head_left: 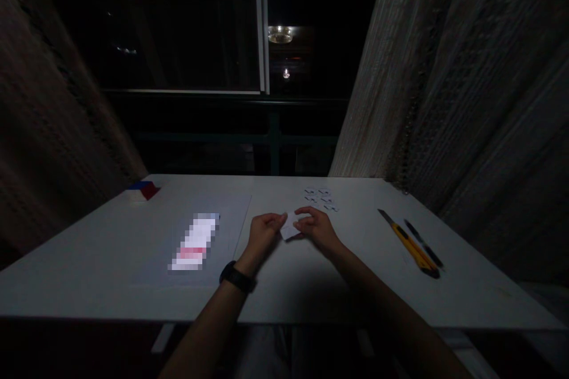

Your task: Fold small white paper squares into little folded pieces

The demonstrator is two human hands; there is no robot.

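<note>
Between my two hands is a small piece of white paper (290, 228), held just above the table at its middle. My left hand (265, 232) pinches its left edge; a dark watch is on that wrist. On the other side, the thumb and fingers of my right hand (316, 227) close on the paper's right edge. Fine marks on the paper are too dim to read. Just beyond my right hand lie several small white pieces with dark marks (326, 200), set out in rows.
A utility knife (411, 246) with its blade out lies at the right beside a black pen (423, 243). A lit phone (195, 243) rests on a large paper sheet (237, 222) at the left. Farther back is a red, blue and white block (143, 190). Curtains (368, 83) flank the window.
</note>
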